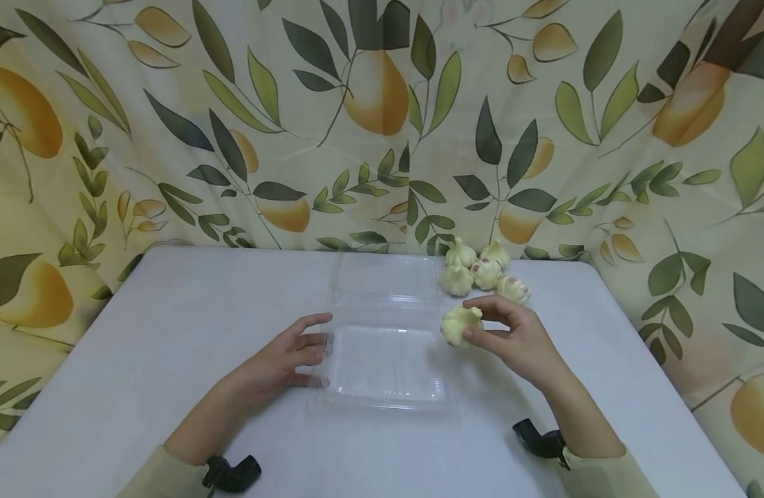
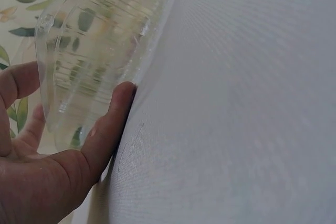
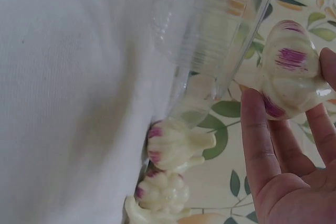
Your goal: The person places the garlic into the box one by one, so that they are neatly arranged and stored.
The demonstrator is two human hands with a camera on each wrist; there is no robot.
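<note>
Clear plastic container [image 1: 388,403] is touched at its left rim by the left hand [image 1: 288,358], fingers spread wide; now a garlic bulb [image 1: 459,326] is pinched between thumb and fingertips of the right hand [image 1: 518,342], beside the right rim; five other bulbs [image 1: 486,274] are bunched by the desk [image 1: 207,297]'s far edge.

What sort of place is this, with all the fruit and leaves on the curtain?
Probably an indoor filming corner, though I can't tell which room. A white table stands before a fruit-and-leaf curtain, and black wrist cameras are being worn.
</note>
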